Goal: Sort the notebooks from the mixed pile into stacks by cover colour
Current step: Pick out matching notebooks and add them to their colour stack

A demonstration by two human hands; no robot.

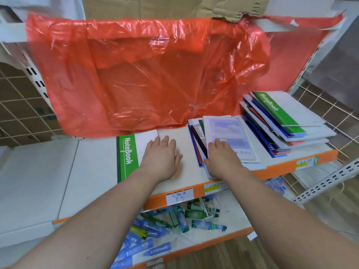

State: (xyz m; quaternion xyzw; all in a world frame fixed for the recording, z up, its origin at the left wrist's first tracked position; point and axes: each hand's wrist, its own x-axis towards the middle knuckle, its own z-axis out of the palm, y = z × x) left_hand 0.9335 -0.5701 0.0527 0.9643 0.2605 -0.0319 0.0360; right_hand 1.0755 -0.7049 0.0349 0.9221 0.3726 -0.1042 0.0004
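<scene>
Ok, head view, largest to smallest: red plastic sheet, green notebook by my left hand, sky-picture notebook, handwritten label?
Red plastic sheet
then green notebook and sky-picture notebook, too alike to rank, both partly covered
handwritten label

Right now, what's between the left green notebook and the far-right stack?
In the head view, a fanned pile topped by a sky-print notebook, under the right hand.

Lettering on pale notebook [227,129] partly under right hand [223,158], shelf label [179,197] handwriting unreadable, lower notebooks [281,149] buried
</scene>
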